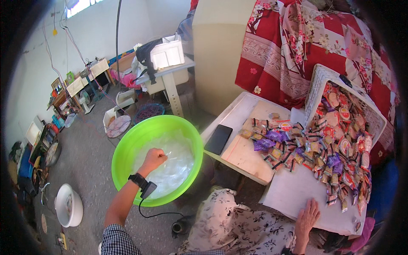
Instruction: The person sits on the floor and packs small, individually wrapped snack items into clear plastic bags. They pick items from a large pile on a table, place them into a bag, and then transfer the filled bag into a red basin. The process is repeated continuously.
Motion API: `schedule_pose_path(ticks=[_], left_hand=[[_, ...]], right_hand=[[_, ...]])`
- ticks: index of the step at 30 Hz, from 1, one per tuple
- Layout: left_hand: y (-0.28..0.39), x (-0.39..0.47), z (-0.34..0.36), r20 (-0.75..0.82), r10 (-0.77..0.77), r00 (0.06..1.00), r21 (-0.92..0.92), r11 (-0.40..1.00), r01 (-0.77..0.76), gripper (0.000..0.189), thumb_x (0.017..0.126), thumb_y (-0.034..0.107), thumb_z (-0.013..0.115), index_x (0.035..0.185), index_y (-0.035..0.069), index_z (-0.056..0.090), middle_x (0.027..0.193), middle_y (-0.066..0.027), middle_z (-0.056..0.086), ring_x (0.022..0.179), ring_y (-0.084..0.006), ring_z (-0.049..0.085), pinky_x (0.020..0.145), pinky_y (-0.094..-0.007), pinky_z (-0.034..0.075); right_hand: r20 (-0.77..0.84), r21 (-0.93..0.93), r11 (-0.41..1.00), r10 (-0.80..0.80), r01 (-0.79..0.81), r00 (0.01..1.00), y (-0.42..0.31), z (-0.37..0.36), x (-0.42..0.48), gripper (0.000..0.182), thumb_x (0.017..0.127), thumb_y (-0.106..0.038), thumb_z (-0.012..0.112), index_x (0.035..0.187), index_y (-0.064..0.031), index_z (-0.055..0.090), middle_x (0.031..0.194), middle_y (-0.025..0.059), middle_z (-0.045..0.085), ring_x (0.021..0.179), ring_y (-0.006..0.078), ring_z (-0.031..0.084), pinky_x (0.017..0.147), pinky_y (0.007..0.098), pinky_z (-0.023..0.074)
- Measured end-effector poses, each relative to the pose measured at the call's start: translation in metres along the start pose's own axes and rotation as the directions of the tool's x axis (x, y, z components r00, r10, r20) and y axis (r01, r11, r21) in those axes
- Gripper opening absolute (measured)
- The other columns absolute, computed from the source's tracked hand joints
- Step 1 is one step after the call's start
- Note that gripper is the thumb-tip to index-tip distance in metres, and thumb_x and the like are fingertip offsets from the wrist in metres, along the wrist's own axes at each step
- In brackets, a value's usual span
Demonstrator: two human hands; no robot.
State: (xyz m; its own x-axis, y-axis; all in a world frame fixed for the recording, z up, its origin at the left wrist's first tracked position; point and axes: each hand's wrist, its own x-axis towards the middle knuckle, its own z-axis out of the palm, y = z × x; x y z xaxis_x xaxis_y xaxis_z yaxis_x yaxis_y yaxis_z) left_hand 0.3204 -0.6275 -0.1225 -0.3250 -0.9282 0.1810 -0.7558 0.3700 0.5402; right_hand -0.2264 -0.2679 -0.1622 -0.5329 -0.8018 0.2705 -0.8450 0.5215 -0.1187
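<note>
My left hand [154,161], with curled fingers, is over a bright green plastic tub [122,159]. Clear plastic film or bags [178,162] lie inside the tub; whether any is between my fingertips is hidden. My right hand [307,212] rests palm down on a white board [287,191], its fingers extended and holding nothing. Just beyond it, many small wrapped packets [309,146] in red, purple and clear wrappers spread across the work surface. They spill from a white plastic basket [346,84] tipped on its side.
A black smartphone [218,139] lies on the table near the tub. Patterned fabric [242,223] covers my lap. A white bucket [68,205] stands on the floor at left. Behind the tub are a blue basket [148,111] and a small table [172,86] bearing a white box.
</note>
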Motion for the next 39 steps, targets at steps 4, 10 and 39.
schedule_pose_path(ticks=[4,10,39], left_hand=[[0.115,-0.021,-0.008,0.004,-0.081,0.997,-0.604,0.795,0.067,0.018,0.081,0.016,0.067,0.070,0.003,0.064,0.062,-0.0011,0.060,0.057,-0.0082,0.054,0.054,-0.0245,0.043],[0.248,-0.043,0.056,0.261,-0.028,0.965,-0.933,0.250,0.260,0.014,0.085,0.016,0.063,0.076,0.005,0.061,0.064,-0.0025,0.060,0.056,-0.0062,0.052,0.048,-0.0211,0.034],[0.334,-0.059,0.219,0.126,0.803,0.582,-0.362,0.584,-0.727,0.027,0.076,0.001,0.062,0.102,0.004,0.065,0.111,-0.0085,0.059,0.103,-0.0271,0.054,0.090,-0.0419,0.043]], right_hand=[[-0.002,0.093,0.996,-0.015,0.015,1.000,-0.007,-0.010,-0.001,0.055,0.086,-0.022,0.055,0.135,-0.0002,0.044,0.144,0.0185,0.039,0.135,0.0387,0.031,0.110,0.0561,0.0203],[0.081,0.677,0.736,-0.079,0.003,0.994,-0.084,-0.048,-0.040,0.076,0.071,-0.021,0.081,0.133,0.0024,0.045,0.132,0.0235,0.050,0.122,0.0395,0.048,0.104,0.0458,0.0377],[0.426,0.889,0.003,0.356,-0.457,0.832,-0.067,-0.021,-0.029,0.024,0.095,-0.023,0.058,0.098,0.0009,0.061,0.084,0.0086,0.068,0.068,0.0142,0.066,0.057,0.0233,0.0506]])
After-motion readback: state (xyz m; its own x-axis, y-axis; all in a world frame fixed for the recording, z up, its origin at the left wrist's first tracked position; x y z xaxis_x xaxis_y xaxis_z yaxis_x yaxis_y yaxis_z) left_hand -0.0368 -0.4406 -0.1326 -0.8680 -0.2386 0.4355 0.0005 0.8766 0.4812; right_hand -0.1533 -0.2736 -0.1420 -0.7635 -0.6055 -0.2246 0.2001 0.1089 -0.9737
